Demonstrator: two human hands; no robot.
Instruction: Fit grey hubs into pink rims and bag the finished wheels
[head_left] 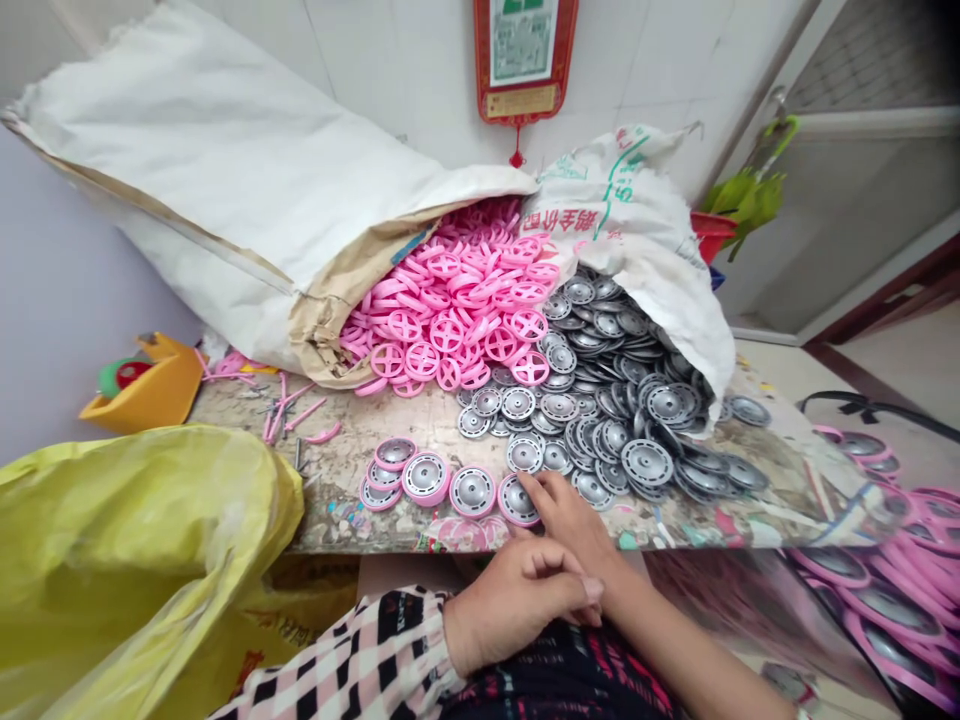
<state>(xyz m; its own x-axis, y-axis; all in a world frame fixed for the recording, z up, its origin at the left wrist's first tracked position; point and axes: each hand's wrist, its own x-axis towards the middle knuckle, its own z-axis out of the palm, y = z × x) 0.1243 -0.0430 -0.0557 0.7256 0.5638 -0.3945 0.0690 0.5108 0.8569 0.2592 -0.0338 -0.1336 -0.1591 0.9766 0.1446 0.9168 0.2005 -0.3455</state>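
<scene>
My right hand (568,512) lies flat on the worn table (405,425) with its fingers stretched out. The fingertips touch a pink-rimmed silver wheel (517,500), the last in a short row of such wheels (425,478) at the table's near edge. My left hand (517,600), coming out of a checkered sleeve, rests below against my right wrist. Its fingers are curled in, and what they hold, if anything, is hidden. A heap of silver discs (622,400) lies just beyond my right hand. A heap of pink spoked rings (465,300) is further back.
A large white sack (225,170) spills the pink rings; a printed sack (637,220) covers the silver discs. A yellow plastic bag (135,540) fills the near left, with a yellow bin (154,390) behind it. More pink-rimmed wheels (885,590) are piled at lower right.
</scene>
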